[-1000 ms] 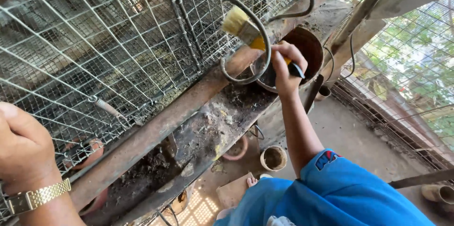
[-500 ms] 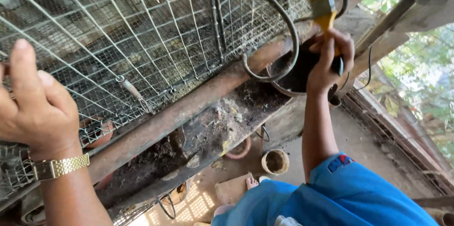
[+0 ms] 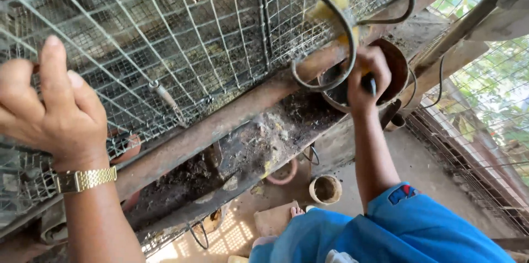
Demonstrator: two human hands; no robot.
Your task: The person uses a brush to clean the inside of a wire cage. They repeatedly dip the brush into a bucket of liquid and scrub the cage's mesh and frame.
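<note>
My left hand (image 3: 52, 114), with a gold watch (image 3: 85, 179) on the wrist, grips the wire mesh of a cage (image 3: 182, 37) at the left. My right hand (image 3: 366, 78) is closed on the dark handle of a paintbrush. Its yellow bristles (image 3: 333, 1) point up, blurred, against the cage front. The hand sits over a round brown clay pot (image 3: 398, 62) held in a bent metal ring (image 3: 325, 78) on the cage. A rusty, dirt-caked beam (image 3: 220, 125) runs below the cage between both hands.
On the concrete floor below stand two small clay pots (image 3: 325, 188) (image 3: 284, 172). A wire fence (image 3: 474, 147) with greenery behind it closes the right side. My blue sleeve (image 3: 419, 224) fills the lower right.
My left hand rose higher on the mesh and shows more fully. My right hand with the brush shifted from above the pot's right side toward the metal ring, with the bristles now blurred.
</note>
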